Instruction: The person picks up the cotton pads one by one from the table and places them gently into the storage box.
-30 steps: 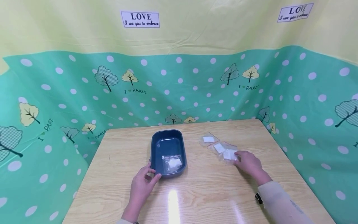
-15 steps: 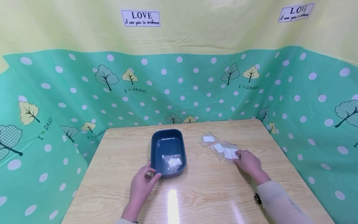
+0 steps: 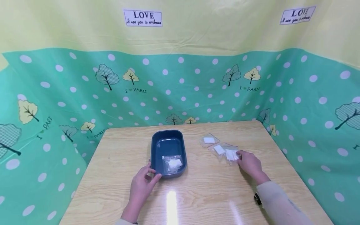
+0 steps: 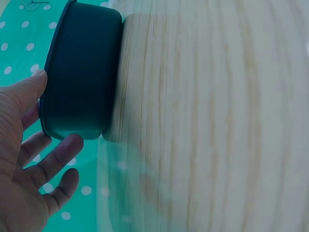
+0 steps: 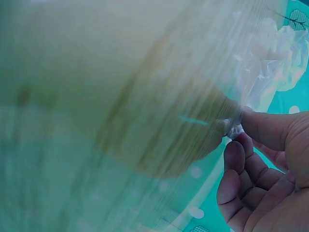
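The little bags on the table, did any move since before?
Just a little: the near bag, pinched by the right hand, seems to have slid slightly right. The middle bag, far bag, blue tray, bag inside it and left hand at the tray's corner stayed put.

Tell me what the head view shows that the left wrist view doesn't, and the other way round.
Only the head view: the right hand at the loose bags, another bag lying inside the tray, and the LOVE labels high on the curtain.

Only the left wrist view: the palm side of the left hand.

Both: the left hand touching the tray's rim, the tray on the table, and the green dotted curtain beyond.
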The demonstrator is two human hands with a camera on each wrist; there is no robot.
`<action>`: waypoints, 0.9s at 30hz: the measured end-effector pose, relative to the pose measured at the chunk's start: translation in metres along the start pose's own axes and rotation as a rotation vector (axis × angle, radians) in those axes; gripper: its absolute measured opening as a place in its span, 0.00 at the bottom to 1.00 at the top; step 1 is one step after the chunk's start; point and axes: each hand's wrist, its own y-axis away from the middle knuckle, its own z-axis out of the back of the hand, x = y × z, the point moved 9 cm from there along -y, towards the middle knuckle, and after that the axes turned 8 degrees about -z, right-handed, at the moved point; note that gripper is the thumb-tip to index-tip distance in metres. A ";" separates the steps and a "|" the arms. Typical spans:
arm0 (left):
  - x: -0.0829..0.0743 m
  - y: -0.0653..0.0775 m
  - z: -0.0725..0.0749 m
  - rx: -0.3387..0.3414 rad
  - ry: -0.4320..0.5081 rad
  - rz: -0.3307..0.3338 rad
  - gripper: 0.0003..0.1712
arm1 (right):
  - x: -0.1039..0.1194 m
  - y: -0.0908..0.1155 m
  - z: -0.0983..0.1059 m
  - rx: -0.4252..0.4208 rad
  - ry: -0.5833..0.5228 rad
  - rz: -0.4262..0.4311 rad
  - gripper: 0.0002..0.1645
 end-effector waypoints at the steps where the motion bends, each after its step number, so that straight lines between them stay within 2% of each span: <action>1: 0.000 0.000 0.000 0.000 -0.005 -0.003 0.16 | 0.000 0.000 0.000 0.001 -0.004 -0.005 0.28; 6: -0.001 -0.003 0.002 0.007 -0.020 -0.017 0.16 | 0.000 -0.001 -0.001 0.013 -0.006 -0.014 0.27; 11: 0.003 -0.001 -0.001 0.025 -0.022 0.002 0.16 | 0.002 0.000 0.006 -0.017 -0.010 0.031 0.27; 14: 0.004 -0.001 -0.002 0.032 -0.022 0.013 0.16 | 0.005 0.004 0.019 -0.120 0.005 0.076 0.25; 19: 0.005 -0.001 -0.002 0.041 -0.015 0.027 0.16 | 0.020 0.016 0.051 -0.412 0.044 0.214 0.19; 22: 0.006 0.000 -0.002 0.043 -0.008 0.033 0.16 | 0.029 0.023 0.065 -0.541 0.052 0.293 0.15; 24: 0.006 0.000 -0.002 0.044 0.002 0.032 0.17 | 0.032 0.026 0.072 -0.577 0.048 0.315 0.14; 27: 0.007 0.000 -0.002 0.044 0.006 0.032 0.17 | 0.034 0.025 0.077 -0.554 0.015 0.300 0.15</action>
